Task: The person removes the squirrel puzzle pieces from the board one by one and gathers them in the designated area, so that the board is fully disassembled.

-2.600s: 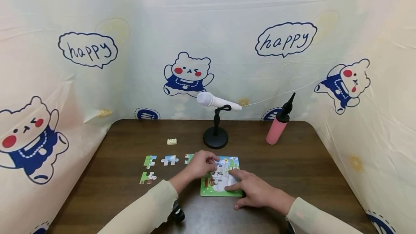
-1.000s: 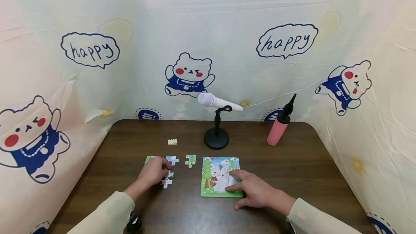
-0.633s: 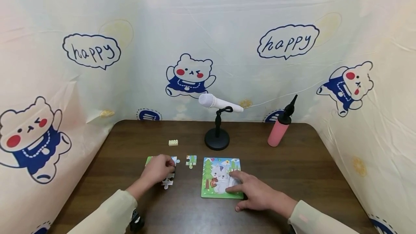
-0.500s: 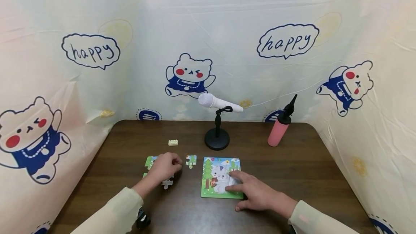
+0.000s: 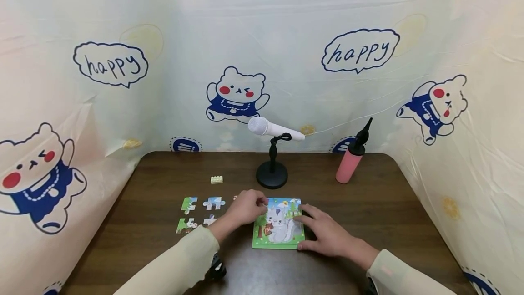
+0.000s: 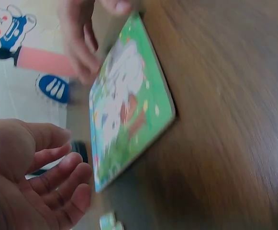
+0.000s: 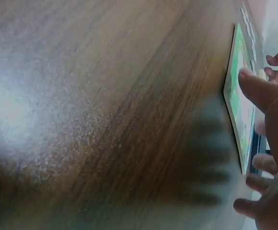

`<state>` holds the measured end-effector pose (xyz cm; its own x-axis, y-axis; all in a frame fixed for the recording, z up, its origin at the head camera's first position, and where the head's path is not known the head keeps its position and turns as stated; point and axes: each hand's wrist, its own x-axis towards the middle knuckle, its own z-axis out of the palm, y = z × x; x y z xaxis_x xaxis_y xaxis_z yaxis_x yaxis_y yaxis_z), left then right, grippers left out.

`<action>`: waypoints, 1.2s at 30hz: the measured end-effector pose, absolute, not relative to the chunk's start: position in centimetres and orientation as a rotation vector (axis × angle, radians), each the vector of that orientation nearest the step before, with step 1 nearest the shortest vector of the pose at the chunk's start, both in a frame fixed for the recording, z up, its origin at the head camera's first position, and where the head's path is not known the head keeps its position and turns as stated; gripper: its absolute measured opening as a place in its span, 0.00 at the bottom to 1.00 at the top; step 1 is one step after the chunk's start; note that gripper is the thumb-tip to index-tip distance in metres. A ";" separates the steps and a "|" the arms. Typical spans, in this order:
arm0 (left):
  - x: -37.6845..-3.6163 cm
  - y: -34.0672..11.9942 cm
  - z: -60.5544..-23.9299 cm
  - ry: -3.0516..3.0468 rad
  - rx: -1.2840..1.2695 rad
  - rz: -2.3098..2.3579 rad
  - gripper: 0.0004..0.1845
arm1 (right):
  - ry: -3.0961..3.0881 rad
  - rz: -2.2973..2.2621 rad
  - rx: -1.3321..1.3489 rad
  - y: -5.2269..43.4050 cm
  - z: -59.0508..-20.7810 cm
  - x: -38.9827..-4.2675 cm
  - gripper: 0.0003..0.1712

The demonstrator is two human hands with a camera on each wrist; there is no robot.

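Observation:
A green picture puzzle board (image 5: 273,236) showing a grey cat lies on the dark wooden table (image 5: 385,208). My left hand (image 5: 255,204) hovers at the board's far left corner; the left wrist view shows its fingers (image 6: 62,175) loosely curled and empty beside the board (image 6: 129,110). My right hand (image 5: 311,229) rests on the board's right side with straight fingers, and its thumb (image 7: 258,88) touches the board's edge (image 7: 238,115). Loose puzzle pieces (image 5: 214,203) lie to the left of the board, one (image 5: 235,198) partly hidden behind my left hand.
A white microphone on a black stand (image 5: 272,174) is just behind the board. A pink bottle-shaped pump (image 5: 348,165) stands at the back right. A small cream brick (image 5: 216,179) lies at the back left. Printed curtains wall in the table on three sides.
My left hand left the loose pieces and moved right to the board's far left corner, leaving one more piece among them. My right hand slid slightly toward the board's right edge.

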<state>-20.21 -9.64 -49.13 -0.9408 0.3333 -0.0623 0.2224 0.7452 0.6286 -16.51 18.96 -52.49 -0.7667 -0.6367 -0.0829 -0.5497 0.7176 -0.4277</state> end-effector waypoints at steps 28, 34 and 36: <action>-19.9 -4.3 -50.9 2.658 0.631 0.860 0.13 | 2.652 -0.648 -1.143 19.6 -53.1 -15.8 0.29; -19.8 -4.0 -50.6 2.662 0.633 0.846 0.14 | 2.624 -0.637 -1.092 19.6 -53.0 -15.8 0.29; -19.9 -3.9 -50.6 2.659 0.627 0.847 0.14 | 2.620 -0.628 -1.082 19.5 -52.9 -15.9 0.28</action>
